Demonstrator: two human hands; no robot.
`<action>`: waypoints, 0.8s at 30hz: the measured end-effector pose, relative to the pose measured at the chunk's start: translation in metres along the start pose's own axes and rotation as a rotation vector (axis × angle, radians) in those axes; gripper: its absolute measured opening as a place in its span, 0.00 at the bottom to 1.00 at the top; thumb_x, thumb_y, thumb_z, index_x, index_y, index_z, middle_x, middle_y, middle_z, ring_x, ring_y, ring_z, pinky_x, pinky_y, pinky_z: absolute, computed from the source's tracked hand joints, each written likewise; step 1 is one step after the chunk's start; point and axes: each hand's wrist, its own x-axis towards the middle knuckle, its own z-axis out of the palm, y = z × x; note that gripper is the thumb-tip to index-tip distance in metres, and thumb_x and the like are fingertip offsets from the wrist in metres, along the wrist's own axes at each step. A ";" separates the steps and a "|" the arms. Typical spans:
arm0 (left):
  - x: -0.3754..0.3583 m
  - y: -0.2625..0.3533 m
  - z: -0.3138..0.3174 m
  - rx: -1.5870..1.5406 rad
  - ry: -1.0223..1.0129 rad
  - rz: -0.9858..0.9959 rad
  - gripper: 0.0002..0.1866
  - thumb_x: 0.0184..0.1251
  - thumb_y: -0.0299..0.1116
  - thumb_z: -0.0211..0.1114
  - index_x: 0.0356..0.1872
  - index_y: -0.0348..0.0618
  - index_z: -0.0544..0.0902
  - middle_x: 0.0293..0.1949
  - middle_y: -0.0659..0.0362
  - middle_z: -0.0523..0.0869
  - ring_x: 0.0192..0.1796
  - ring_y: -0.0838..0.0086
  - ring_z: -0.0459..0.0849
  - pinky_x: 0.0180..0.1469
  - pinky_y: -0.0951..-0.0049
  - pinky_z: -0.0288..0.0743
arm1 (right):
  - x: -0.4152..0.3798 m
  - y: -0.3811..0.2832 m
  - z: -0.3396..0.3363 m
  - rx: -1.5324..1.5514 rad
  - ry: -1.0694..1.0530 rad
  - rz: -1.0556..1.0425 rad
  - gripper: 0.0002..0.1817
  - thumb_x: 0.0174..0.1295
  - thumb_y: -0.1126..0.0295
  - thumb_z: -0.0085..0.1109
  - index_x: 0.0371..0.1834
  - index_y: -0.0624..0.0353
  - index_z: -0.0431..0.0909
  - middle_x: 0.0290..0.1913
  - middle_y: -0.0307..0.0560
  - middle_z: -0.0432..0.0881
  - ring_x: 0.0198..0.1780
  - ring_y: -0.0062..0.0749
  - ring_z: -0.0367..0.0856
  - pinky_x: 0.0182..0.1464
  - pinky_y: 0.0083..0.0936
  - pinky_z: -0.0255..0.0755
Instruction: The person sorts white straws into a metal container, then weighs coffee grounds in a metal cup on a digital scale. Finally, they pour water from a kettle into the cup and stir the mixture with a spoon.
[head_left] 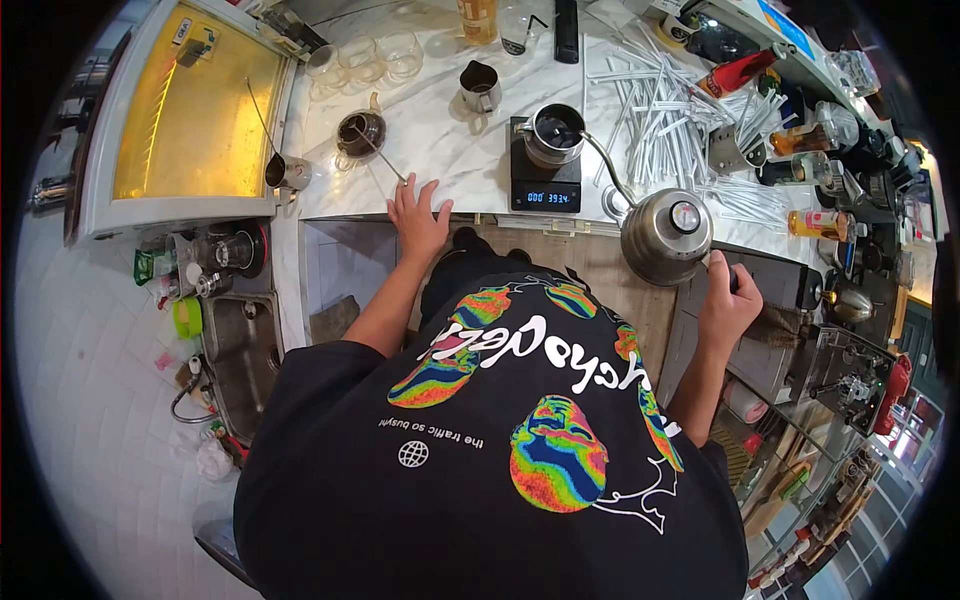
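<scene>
- Head view: a person in a black printed T-shirt [460, 520] is at a white marbled counter [425, 105], seen from above, hands well apart.
- The right hand [731, 297] is wrapped around the black handle of a rounded, silver metal gooseneck kettle [652, 243], held at the counter's near edge, right of centre.
- The kettle's thin curved spout reaches far and left, its tip at the right rim of a silver metal pot [545, 156] with a dark inside. Whether liquid is flowing I cannot tell.
- The pot sits on a flat black scale [524, 183] with glowing blue digits.
- The left hand [419, 224] lies at the near edge, fingers spread, fingertips at the end of a thin metal rod that slants from a small dark glass teapot [350, 147], farther left.
- Beyond, between teapot and scale, stands a small silver metal pitcher [484, 102]; right of the scale spreads a heap of white straws [645, 115].
- Judging by the spout, the step in hand looks like pouring into the pot; it calls for a steady right wrist, spout over the rim.
</scene>
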 end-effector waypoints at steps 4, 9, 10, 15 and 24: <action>0.000 -0.002 0.002 0.000 -0.003 -0.002 0.28 0.69 0.47 0.73 0.68 0.56 0.81 0.79 0.48 0.68 0.82 0.44 0.60 0.80 0.30 0.47 | -0.006 0.001 0.005 0.001 -0.032 0.012 0.22 0.69 0.69 0.72 0.21 0.63 0.71 0.23 0.24 0.63 0.28 0.12 0.57 0.28 0.21 0.48; 0.000 -0.002 0.001 -0.006 -0.010 -0.005 0.28 0.69 0.48 0.73 0.68 0.56 0.81 0.79 0.47 0.68 0.82 0.44 0.60 0.81 0.31 0.47 | -0.007 -0.008 0.018 0.058 -0.053 0.050 0.20 0.69 0.69 0.72 0.22 0.64 0.76 0.22 0.25 0.67 0.28 0.11 0.60 0.28 0.20 0.51; 0.000 -0.003 0.002 -0.006 -0.010 -0.004 0.28 0.69 0.48 0.73 0.68 0.56 0.81 0.79 0.47 0.68 0.82 0.44 0.60 0.81 0.31 0.47 | -0.006 -0.010 0.020 0.063 -0.053 0.051 0.19 0.69 0.69 0.72 0.22 0.65 0.77 0.22 0.25 0.68 0.28 0.11 0.61 0.28 0.20 0.52; 0.000 -0.003 0.002 -0.002 -0.008 -0.015 0.27 0.69 0.48 0.73 0.68 0.56 0.81 0.79 0.47 0.68 0.82 0.44 0.60 0.81 0.33 0.47 | 0.001 -0.009 0.026 0.079 -0.040 0.068 0.18 0.70 0.68 0.72 0.24 0.66 0.79 0.22 0.25 0.69 0.28 0.11 0.62 0.28 0.20 0.54; 0.001 0.000 0.000 -0.012 -0.001 -0.008 0.27 0.69 0.47 0.73 0.68 0.56 0.81 0.79 0.48 0.68 0.82 0.44 0.60 0.81 0.32 0.47 | 0.008 -0.004 0.015 0.076 0.009 0.049 0.20 0.69 0.68 0.72 0.22 0.66 0.76 0.22 0.25 0.67 0.27 0.11 0.60 0.27 0.19 0.51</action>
